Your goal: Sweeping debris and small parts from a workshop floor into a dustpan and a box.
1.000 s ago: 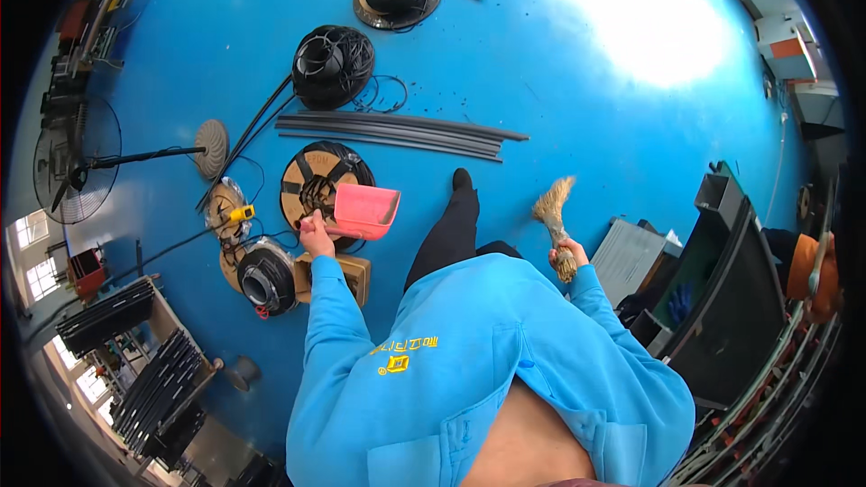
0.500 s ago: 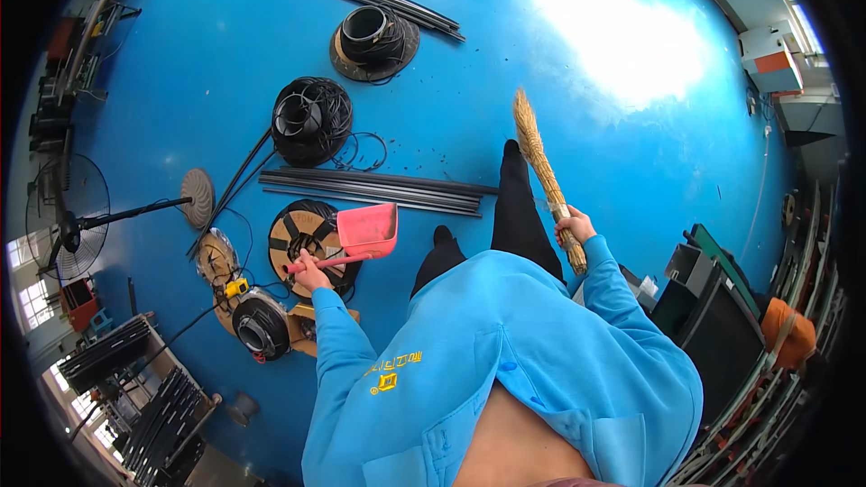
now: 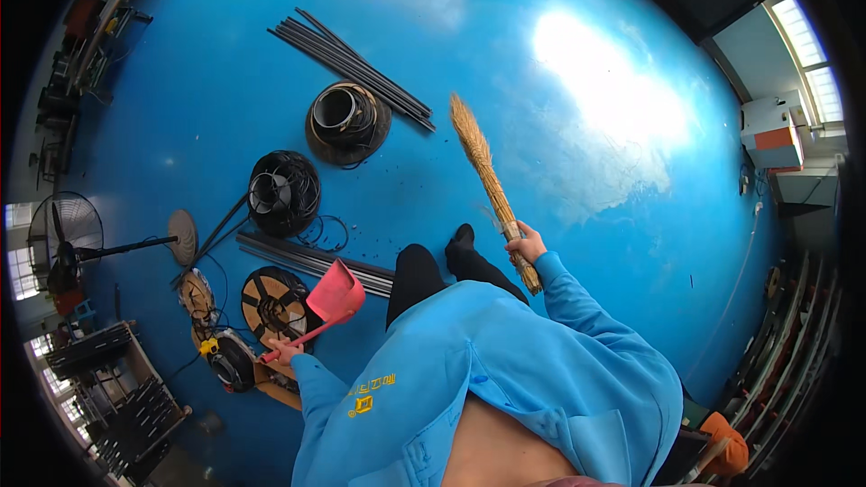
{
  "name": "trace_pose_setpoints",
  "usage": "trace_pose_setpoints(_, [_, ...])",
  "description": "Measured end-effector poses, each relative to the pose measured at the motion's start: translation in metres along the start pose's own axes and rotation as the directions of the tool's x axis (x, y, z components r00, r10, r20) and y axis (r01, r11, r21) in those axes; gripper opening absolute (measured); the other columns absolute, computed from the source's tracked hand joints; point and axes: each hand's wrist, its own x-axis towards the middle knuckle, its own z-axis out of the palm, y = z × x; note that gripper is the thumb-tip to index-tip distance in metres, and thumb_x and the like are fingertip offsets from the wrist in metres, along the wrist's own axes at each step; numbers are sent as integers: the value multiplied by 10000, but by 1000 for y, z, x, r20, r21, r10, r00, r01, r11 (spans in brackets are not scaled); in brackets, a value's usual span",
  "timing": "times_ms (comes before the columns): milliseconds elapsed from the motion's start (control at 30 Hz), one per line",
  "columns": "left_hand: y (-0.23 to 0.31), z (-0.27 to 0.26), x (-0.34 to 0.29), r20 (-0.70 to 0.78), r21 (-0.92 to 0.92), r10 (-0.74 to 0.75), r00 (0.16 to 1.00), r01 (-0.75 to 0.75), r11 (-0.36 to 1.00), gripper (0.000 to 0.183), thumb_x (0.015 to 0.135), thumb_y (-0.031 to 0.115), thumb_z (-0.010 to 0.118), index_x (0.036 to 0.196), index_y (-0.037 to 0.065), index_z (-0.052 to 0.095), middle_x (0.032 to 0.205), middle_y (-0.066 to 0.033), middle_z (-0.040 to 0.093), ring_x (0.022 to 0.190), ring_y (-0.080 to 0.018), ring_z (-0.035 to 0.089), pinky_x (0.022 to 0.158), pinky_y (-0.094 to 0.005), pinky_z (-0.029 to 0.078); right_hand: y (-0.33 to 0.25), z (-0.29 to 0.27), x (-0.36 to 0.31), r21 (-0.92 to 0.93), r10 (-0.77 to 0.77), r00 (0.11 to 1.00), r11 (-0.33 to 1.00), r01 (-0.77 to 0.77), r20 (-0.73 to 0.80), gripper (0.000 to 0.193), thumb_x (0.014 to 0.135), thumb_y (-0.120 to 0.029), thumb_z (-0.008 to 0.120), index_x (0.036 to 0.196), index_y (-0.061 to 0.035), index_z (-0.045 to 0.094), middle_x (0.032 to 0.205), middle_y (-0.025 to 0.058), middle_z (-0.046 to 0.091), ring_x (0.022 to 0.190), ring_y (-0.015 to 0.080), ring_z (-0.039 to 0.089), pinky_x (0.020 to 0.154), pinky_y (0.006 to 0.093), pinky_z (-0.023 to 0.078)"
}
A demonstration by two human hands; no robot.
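My left hand [image 3: 285, 352] grips the handle of a pink dustpan [image 3: 336, 293], whose scoop points away from me above the floor. My right hand [image 3: 526, 245] is wrapped round the lower part of a straw hand broom [image 3: 487, 175]; its bristles point ahead and slightly left. Dark scraps lie scattered on the blue floor [image 3: 397, 203] between the broom and the cable reels. Closest to the dustpan are a wooden-faced cable reel [image 3: 273, 305] and a bundle of dark pipes [image 3: 311, 258].
Two black cable reels [image 3: 285, 193] [image 3: 347, 123] stand ahead on the left, with more dark pipes [image 3: 354, 68] beyond. A pedestal fan [image 3: 65, 239] and a pipe rack [image 3: 135, 410] stand at the left. Long stock [image 3: 798, 343] and an orange item [image 3: 724, 444] lie at the right.
I have stepped forward, so the reels and pipes sit nearer and lower in view. The broom has swung leftward, and the dustpan has shifted left and down in the picture.
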Motion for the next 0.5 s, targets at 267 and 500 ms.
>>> trace_pose_setpoints(267, [-13, 113, -67, -166, -16, -166, 972, 165, 986, 499, 799, 557, 550, 694, 70, 563, 725, -70, 588, 737, -278, 555, 747, -526, 475, -68, -52, 76, -24, 125, 990, 992, -124, 65, 608, 628, 66, 574, 1210, -29, 424, 758, 158, 562, 492, 241, 529, 420, 351, 454])
trace_pose_setpoints(500, [-42, 211, -108, -177, -5, -175, 969, 177, 984, 484, 794, 529, 579, 742, 47, 580, 727, -51, 607, 718, -249, 562, 683, -515, 500, -169, -99, 181, -311, 147, 983, 945, -107, 111, 580, 620, 61, 566, 1173, -36, 419, 789, 149, 555, 481, 248, 523, 418, 349, 460])
